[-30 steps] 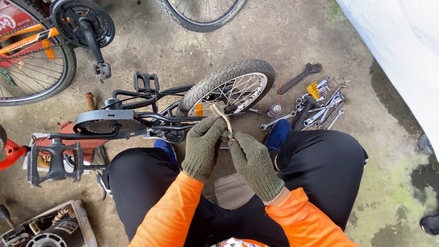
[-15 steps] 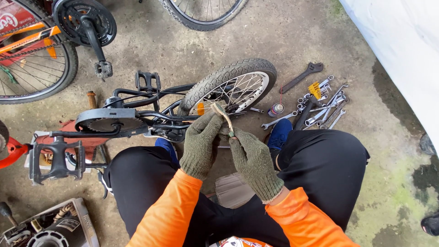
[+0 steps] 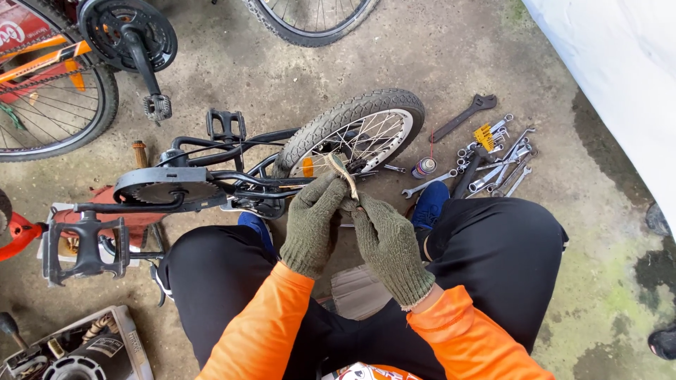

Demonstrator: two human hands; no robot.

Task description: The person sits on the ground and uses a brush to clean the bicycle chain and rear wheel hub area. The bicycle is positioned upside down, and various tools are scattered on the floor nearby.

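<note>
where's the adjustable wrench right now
In the head view, the adjustable wrench lies on the concrete floor at upper right, just right of the small bike wheel and above the pile of spanners.

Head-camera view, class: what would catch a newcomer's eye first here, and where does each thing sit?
Two gloved hands meet at centre: the left hand and right hand pinch a small tan strip between them, framed by bright orange sleeves. Just beyond lies a small bicycle on its side, its spoked wheel nearest the hands. To the right, wrenches lie scattered on the concrete floor.
</note>
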